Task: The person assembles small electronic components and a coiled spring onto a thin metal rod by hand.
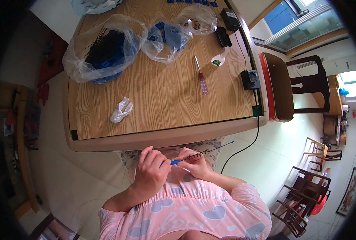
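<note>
In front of the table's near edge, over my lap, both my hands hold one thin tool. It has a blue handle, a dark coiled spring and a thin straight rod ending in a small blue tip. My left hand is closed around the handle's left end, which its fingers partly hide. With the fingers of my right hand I grip where the handle meets the coil. The rod points up and to the right, past my right hand. What lies between the right fingertips is partly hidden.
On the wooden table lie a screwdriver, a crumpled white plastic piece and a bag of dark thin rods. A bag of blue parts sits beside it. A black box trails a cable; a cardboard box stands right.
</note>
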Motion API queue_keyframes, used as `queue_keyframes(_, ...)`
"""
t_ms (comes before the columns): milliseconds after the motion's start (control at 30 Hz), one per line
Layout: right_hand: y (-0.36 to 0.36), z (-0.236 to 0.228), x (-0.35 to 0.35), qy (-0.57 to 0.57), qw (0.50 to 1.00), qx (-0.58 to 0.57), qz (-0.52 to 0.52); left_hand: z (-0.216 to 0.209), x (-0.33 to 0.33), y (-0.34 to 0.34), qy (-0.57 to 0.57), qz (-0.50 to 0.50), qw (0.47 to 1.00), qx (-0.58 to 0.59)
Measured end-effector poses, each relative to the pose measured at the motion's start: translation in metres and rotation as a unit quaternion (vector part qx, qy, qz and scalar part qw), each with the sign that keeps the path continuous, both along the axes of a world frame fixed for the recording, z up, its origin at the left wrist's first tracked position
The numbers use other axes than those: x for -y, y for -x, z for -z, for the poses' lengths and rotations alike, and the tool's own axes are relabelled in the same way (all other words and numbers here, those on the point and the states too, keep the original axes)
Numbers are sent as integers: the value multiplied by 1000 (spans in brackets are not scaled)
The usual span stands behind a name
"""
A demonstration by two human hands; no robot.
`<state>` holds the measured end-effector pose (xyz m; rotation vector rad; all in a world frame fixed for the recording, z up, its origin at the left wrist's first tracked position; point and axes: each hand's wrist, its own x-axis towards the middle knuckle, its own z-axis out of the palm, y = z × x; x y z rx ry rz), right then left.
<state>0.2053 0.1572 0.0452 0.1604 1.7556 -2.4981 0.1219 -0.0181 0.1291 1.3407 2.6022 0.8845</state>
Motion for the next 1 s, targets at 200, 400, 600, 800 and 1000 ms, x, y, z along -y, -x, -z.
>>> queue_keyframes(200,0,1,6,53,998,-29,29,1,-3,-5,-18,15,998,-53)
queue_keyframes(400,1,2,6,55,998,-34,26,0,-3,-5,-13,24,997,-71)
queue_keyframes(600,4,-2,3,44,998,-32,41,-1,-4,5,-23,5,1000,0)
queue_keyframes(800,6,3,-3,31,999,-1,5,17,4,15,-32,-56,923,379)
queue_keyframes(1000,11,8,-4,149,986,60,-35,51,14,21,-83,-13,685,723)
